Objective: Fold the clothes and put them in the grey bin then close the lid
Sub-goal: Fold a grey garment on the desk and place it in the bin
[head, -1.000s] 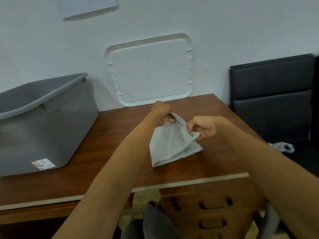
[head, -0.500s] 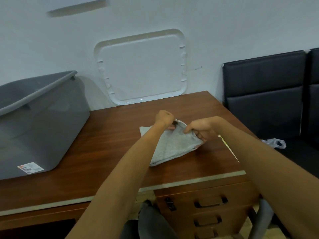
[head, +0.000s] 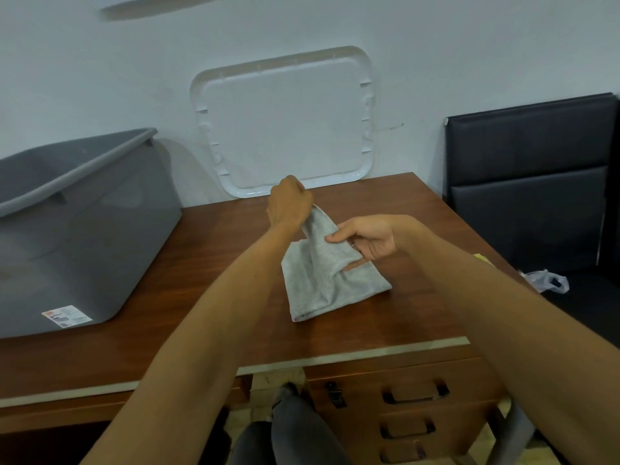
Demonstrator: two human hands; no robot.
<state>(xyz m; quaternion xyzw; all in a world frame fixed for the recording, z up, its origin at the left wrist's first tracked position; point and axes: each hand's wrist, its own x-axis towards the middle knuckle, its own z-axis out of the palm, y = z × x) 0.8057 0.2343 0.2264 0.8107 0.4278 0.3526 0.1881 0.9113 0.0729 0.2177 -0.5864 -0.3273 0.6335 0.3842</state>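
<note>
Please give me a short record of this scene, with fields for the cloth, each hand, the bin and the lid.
grey cloth: partly lifted, lower end on the desk
left hand: grips the cloth's top end
right hand: pinches the cloth lower down
grey bin: open, on the desk's left side
white lid: leaning against the wall

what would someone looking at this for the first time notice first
Dead centre, the left hand and right hand grip a small grey cloth, lifted by its top edge above the wooden desk. A big grey bin stands open on the desk's left side. A white lid leans against the wall behind the hands.
</note>
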